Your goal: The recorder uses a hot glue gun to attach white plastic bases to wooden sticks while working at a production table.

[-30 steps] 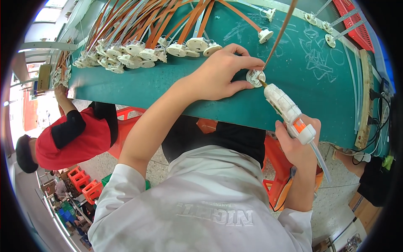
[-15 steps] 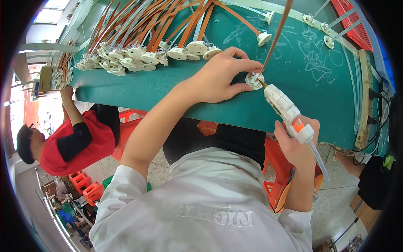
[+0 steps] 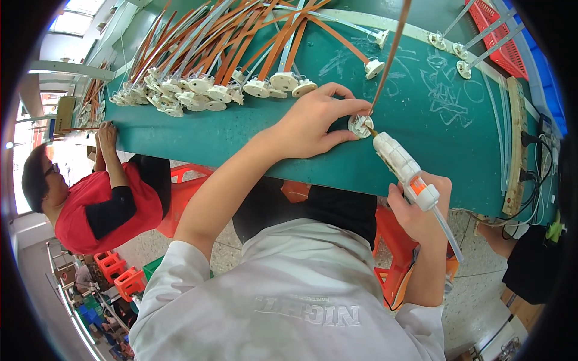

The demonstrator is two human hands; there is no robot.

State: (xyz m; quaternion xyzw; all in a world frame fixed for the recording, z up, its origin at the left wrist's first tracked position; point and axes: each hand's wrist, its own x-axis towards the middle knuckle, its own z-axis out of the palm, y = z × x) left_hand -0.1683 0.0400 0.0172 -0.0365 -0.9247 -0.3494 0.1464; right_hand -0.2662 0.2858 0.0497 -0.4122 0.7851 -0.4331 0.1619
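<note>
My left hand (image 3: 319, 120) pinches a small round white plastic base (image 3: 360, 127) against the green table, thumb and forefinger at its left side. A long brown strip (image 3: 390, 63) rises from the base past the top of the view. In my right hand (image 3: 422, 210) is a white glue gun (image 3: 397, 157) with an orange part and a clear glue stick at its back. Its nozzle points at the base's right side; whether it touches cannot be made out. Fresh glue is too small to see.
Several white round bases on brown and grey strips (image 3: 198, 90) lie piled at the far left of the green table (image 3: 289, 167). More lie far right, near a red basket (image 3: 500, 42). A power strip (image 3: 515, 150) with cables lines the right edge. A person in red (image 3: 108, 204) sits at left.
The view has shifted slightly. My hands keep their hold, with the nozzle still at the base. At left, the other person's head and arms have moved, and both forearms now show.
</note>
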